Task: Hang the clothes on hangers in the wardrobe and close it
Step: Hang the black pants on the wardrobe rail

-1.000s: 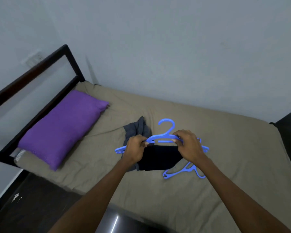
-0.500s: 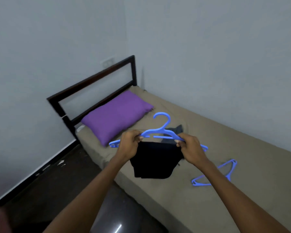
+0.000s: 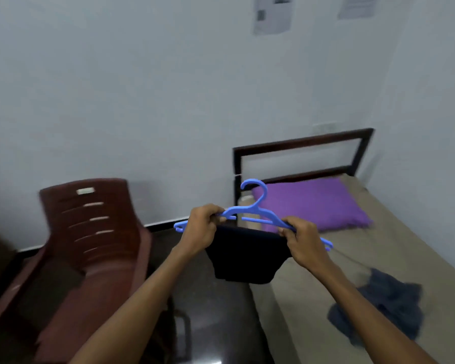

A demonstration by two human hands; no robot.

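A blue plastic hanger (image 3: 258, 206) is held up in front of me, hook upward. A black garment (image 3: 244, 256) hangs folded over its lower bar. My left hand (image 3: 201, 227) grips the hanger's left arm and my right hand (image 3: 301, 239) grips its right arm, both with fingers curled round the plastic. A crumpled grey garment (image 3: 386, 306) lies on the bed (image 3: 326, 290) at the lower right. No wardrobe is in view.
A dark red plastic chair (image 3: 90, 245) stands at the left on the dark floor. A purple pillow (image 3: 313, 203) lies at the head of the bed against the dark headboard (image 3: 300, 145). Papers (image 3: 272, 13) are stuck on the white wall.
The view has swung left, away from the bed, bringing the chair into sight. Both hands have carried the hanger with the black garment off the bed and over the floor. The spare hanger has left view.
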